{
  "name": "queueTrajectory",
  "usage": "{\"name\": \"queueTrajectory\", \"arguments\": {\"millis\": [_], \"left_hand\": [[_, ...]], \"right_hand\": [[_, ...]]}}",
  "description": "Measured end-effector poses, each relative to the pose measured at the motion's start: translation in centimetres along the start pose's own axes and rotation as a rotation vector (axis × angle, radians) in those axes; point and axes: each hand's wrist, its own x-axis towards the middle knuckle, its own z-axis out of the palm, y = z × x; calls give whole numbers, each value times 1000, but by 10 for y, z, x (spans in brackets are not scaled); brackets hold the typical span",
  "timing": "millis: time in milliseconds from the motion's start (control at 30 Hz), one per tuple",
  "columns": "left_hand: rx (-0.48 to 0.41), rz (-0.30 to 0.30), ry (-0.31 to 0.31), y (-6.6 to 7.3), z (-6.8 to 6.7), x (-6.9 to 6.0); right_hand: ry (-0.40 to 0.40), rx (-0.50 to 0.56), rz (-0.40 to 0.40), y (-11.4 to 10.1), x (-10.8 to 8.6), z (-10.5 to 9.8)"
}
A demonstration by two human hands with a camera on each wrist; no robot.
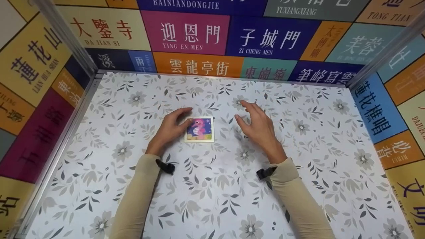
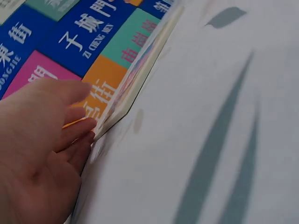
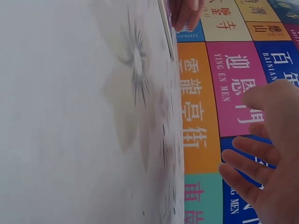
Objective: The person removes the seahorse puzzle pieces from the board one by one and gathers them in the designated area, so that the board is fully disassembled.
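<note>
A small square picture board (image 1: 199, 129) lies flat on the patterned tabletop, showing a pink seahorse on blue inside a white border. My left hand (image 1: 170, 128) is at the board's left side, the thumb tip over its upper left corner; whether it touches cannot be told. In the left wrist view the same board (image 2: 145, 70) appears edge-on beyond the fingers of the left hand (image 2: 51, 140). To the right of the board, apart from it, my right hand (image 1: 257, 127) is held with loosely bent fingers, nothing in them. The right wrist view shows this hand (image 3: 268, 149) holding nothing.
A white tabletop (image 1: 219, 199) with grey leaves and flowers spreads under both arms. Colourful panels (image 1: 189, 33) with Chinese lettering rise along the back, left and right. Clear upright strips stand at the back corners. Dark wrist cameras (image 1: 265, 173) sit at both cuffs.
</note>
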Motion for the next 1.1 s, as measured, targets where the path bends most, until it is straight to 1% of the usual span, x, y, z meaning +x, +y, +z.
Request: {"name": "queueTrajectory", "arguments": {"millis": [67,133,200,333,433,500,600,767,900,1100], "left_hand": [[-21,-10,9,-3,-2,-1],[-11,-19,7,-4,-3,-2],[31,-20,-14,-4,-4,-4],[155,8,-57,-3,-8,-5],[193,19,-65,-1,-9,-5],[192,12,-70,-1,-10,-5],[165,18,-73,-1,-12,-4],[128,21,-64,-5,-18,-9],[112,22,-60,-7,-18,-9],[97,19,-49,-7,-16,-8]], "right_hand": [[-2,34,8,-3,0,4],[-7,70,15,-7,0,8],[-20,91,20,-11,0,12],[-69,126,23,-20,0,18],[-106,132,20,-26,1,21],[-127,129,15,-28,1,24],[-158,114,14,-30,1,29],[-203,120,5,-36,4,39],[-232,131,4,-42,7,47],[-307,150,13,-53,14,62]]}}
